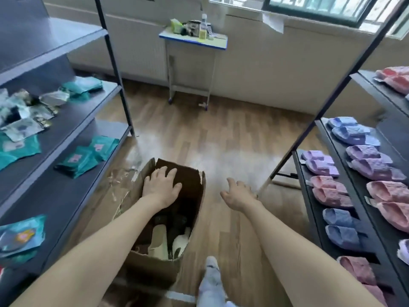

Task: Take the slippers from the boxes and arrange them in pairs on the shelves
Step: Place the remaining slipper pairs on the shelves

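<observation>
Left grip (161, 187): your fingers are spread and lie flat on a dark surface at the far end of the box; you cannot tell whether it is a flap or a slipper. Nothing is pinched.
Right grip (239, 196): fingers loosely spread, holding nothing, over bare floor between the box and the right shelves.
Box (150, 269): open on the floor, just beside the lower edge of the left shelves. Its far right corner is torn and ragged.
Slippers (158, 240): still in the box, at its near end. A cream one lies lengthwise, a white one (180, 243) is just beside it, and dark ones sit further in, under your left forearm.
Right shelves (359, 196): two tiers in view carry pairs (327, 191) side by side in blue, purple and pink, toes near the front edge.
Left shelves (66, 191): teal packets (77, 161) lie scattered, and some reach the front edge.
Floor (221, 134): a wide strip runs between the two shelf units, from the box to the far wall.
Foot (211, 265): on the floor just right of the box's near corner.
Tabletop (192, 41): small, against the far wall and well apart from the box, with a bottle (203, 27) and clutter on it.
</observation>
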